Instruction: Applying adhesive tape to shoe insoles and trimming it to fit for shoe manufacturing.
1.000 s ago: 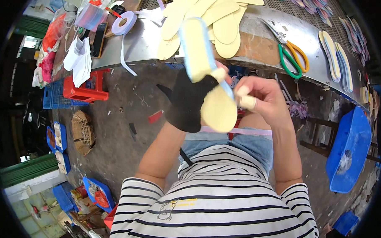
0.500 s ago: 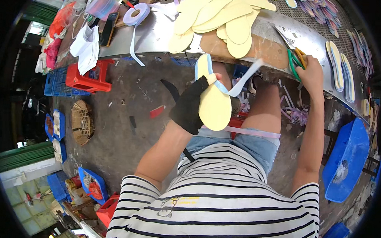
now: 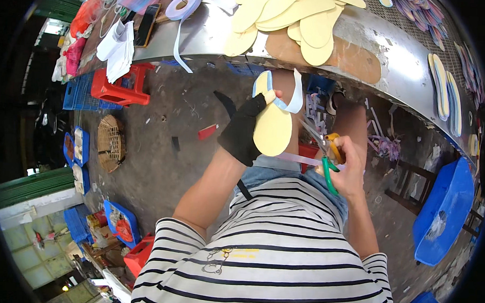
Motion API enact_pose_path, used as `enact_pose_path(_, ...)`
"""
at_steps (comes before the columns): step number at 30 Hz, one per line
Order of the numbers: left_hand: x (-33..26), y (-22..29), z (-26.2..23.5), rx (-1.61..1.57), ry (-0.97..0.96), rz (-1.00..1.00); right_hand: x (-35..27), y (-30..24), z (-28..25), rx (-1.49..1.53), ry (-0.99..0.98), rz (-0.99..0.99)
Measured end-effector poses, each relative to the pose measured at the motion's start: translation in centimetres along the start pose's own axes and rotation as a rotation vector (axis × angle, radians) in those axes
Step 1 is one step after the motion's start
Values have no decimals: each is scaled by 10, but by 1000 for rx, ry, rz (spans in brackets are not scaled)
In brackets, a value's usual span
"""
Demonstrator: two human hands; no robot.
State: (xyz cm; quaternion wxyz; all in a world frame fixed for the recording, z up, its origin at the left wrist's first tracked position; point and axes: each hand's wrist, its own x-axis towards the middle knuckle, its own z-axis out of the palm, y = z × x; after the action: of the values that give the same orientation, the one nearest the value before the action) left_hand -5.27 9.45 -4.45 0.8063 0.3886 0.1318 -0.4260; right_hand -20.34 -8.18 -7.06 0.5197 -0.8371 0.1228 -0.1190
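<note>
My left hand (image 3: 244, 124), in a black fingerless glove, is closed around the middle of a pale yellow insole (image 3: 273, 132). A light blue tape strip (image 3: 296, 94) runs along the insole's upper part, and its loose end curls up to the right. My right hand (image 3: 350, 168) grips scissors (image 3: 326, 149) with one yellow-orange and one green handle loop. The blades are parted and point up and left toward the insole, apart from it. Over my lap lies a pinkish band (image 3: 295, 158).
On the metal bench (image 3: 208, 35) ahead lie a pile of yellow insoles (image 3: 290, 17), a tape roll (image 3: 182, 6), a phone (image 3: 147, 25) and stacked insoles (image 3: 446, 94). A red stool (image 3: 119, 87) and wicker basket (image 3: 111, 144) stand left, a blue tub (image 3: 443, 214) right.
My right hand has lifted the scissors off the bench and brought them down and left, near the insole. The loose tape end now curls upward, and the view has shifted slightly.
</note>
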Motion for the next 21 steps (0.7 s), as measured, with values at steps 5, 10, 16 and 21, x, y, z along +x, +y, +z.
enact_pose_path(5, 0, -7, -1, -2, -45, -49, 4, 1, 2, -32, -7, -97)
enact_pose_path(10, -5, -7, 21, 54, -17, 53, -10, 19, -13, -53, 134, -21)
enact_pose_path(16, 5, -3, 43, 228, -85, 242, 83, 21, -105, -738, 352, 82)
enact_pose_path(21, 14, -4, 52, 243, -56, 272, 83, -49, -72, -271, 237, -306)
